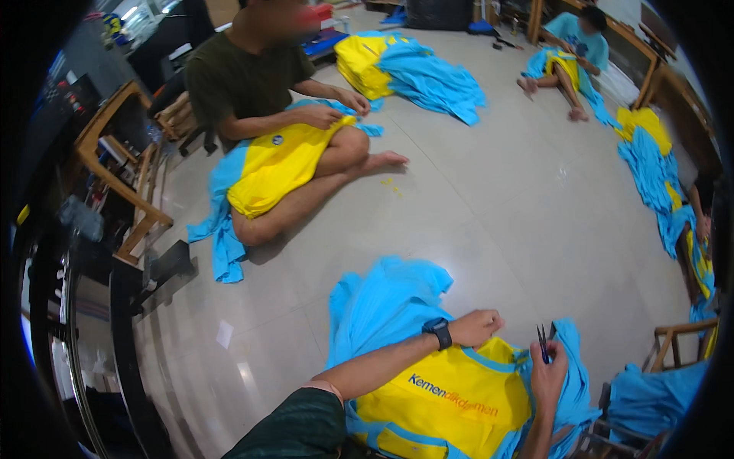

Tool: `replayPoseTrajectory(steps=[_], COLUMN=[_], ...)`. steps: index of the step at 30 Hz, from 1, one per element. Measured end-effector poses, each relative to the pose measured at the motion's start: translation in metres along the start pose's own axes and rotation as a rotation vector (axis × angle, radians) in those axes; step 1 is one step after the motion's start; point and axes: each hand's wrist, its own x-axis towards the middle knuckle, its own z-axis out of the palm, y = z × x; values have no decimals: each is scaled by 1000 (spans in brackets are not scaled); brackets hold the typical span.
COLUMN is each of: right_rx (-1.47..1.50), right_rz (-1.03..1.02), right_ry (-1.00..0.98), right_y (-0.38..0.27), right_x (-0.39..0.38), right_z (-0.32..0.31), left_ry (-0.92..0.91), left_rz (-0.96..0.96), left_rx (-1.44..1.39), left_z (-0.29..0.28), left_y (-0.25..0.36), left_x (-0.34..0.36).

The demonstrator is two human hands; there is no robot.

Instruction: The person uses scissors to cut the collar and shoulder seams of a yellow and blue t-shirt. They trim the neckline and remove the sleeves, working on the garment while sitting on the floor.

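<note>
Shirt in yellow and light blue lies spread at the lower edge, printed front upward, its near side cut off by the frame. Left grip, a watch at its wrist, is at the neckline's far side, fingers curled inward; whether they pinch anything cannot be told. Right grip is closed around small dark scissors, points upward and blades slightly parted, beside the neckline's right side. Blue cloth crowds the right, below a wooden armrest; a black metal frame bounds the left. Beyond the shirt, pale tiled floor gives the widest room for moving, with yellow scraps farther on. A seated co-worker borders it at left, a yellow-and-blue garment across the lap. Farther back lie a garment pile and, at right, another seated person.
</note>
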Motion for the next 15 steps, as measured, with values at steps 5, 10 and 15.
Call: replayPoseTrajectory(steps=[5, 10, 15], right_rx=[-47, -148, -205], right_rz=[-43, -97, -96], right_ry=[-47, -190, -269], right_y=[-26, -46, -50], right_x=[-4, -13, -11], right_z=[3, 6, 7], left_ry=[-60, -114, -125], left_rz=[-65, -103, -91], left_rx=[-169, -281, -278], left_z=[-3, -10, -11], left_y=[0, 14, 19], left_x=[0, -5, -7])
